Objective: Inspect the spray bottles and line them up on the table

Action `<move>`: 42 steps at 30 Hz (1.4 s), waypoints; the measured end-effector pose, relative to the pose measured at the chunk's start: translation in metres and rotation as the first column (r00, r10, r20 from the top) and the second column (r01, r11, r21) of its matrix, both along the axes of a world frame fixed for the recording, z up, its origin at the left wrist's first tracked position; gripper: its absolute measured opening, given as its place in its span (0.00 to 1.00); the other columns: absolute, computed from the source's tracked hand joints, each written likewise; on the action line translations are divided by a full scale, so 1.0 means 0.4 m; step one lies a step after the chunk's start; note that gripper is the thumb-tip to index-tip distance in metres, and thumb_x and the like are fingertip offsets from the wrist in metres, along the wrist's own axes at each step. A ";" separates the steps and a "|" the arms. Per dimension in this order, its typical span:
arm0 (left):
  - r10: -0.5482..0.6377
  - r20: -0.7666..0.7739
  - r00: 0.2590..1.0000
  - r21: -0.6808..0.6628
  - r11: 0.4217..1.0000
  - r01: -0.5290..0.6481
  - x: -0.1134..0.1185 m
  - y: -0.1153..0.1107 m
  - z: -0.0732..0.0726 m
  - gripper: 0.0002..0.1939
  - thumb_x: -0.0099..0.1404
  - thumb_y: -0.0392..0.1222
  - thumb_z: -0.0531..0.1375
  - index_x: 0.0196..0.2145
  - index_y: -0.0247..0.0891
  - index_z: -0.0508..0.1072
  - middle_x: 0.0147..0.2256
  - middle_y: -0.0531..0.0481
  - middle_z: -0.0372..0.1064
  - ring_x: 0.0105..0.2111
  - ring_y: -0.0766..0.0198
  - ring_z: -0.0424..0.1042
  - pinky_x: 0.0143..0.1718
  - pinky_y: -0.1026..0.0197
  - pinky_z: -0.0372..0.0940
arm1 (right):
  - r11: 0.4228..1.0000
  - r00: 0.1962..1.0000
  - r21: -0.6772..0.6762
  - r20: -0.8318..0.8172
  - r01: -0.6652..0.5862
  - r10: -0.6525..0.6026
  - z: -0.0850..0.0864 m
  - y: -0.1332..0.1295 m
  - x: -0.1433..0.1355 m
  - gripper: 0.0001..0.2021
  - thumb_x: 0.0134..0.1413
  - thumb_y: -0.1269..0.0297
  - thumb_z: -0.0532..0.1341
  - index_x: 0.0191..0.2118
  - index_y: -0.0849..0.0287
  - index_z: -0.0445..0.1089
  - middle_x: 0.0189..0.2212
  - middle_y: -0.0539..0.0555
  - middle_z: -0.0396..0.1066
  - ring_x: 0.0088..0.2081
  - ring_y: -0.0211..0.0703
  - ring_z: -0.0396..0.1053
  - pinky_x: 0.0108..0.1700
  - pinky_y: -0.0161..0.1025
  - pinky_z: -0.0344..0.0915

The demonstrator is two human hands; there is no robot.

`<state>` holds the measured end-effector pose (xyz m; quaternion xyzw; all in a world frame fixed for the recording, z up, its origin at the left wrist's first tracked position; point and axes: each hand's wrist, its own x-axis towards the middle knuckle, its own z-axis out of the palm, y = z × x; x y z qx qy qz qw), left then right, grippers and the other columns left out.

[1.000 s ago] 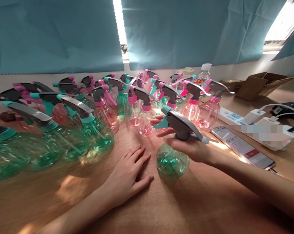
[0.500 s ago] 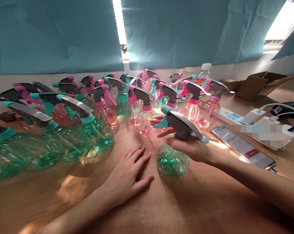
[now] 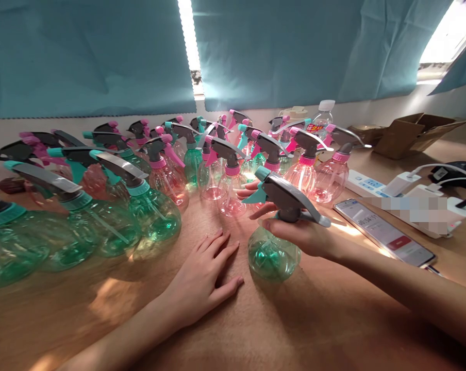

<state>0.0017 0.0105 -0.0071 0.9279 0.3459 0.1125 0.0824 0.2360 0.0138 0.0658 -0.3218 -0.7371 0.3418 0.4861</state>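
Observation:
In the head view a green spray bottle (image 3: 275,257) with a grey head and a turquoise nozzle and trigger stands upright on the table. My right hand (image 3: 300,234) is round its neck, thumb on the near side and fingers reaching past behind it, partly hidden. To the left, my left hand (image 3: 210,275) lies flat on the tabletop with fingers spread, holding nothing. A pink spray bottle (image 3: 233,198) stands beyond the hands. Left of my left hand is another green spray bottle (image 3: 155,219).
Several more green and pink spray bottles crowd the back and left of the table (image 3: 233,340). At right lie a phone (image 3: 387,232) and a white power strip (image 3: 366,183) with plugged-in chargers. An opened cardboard box (image 3: 411,136) sits behind them, below a blue-green curtain (image 3: 295,51).

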 end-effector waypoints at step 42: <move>-0.020 0.028 0.999 0.038 0.999 0.019 0.008 0.002 0.004 0.24 0.71 0.50 0.54 0.60 0.37 0.63 0.63 0.37 0.57 0.62 0.44 0.55 0.61 0.39 0.52 | 0.999 0.999 0.008 0.038 -0.040 0.040 -0.020 -0.011 -0.011 0.20 0.54 0.71 0.59 0.53 0.53 0.67 0.34 0.49 0.73 0.39 0.41 0.73 0.45 0.41 0.71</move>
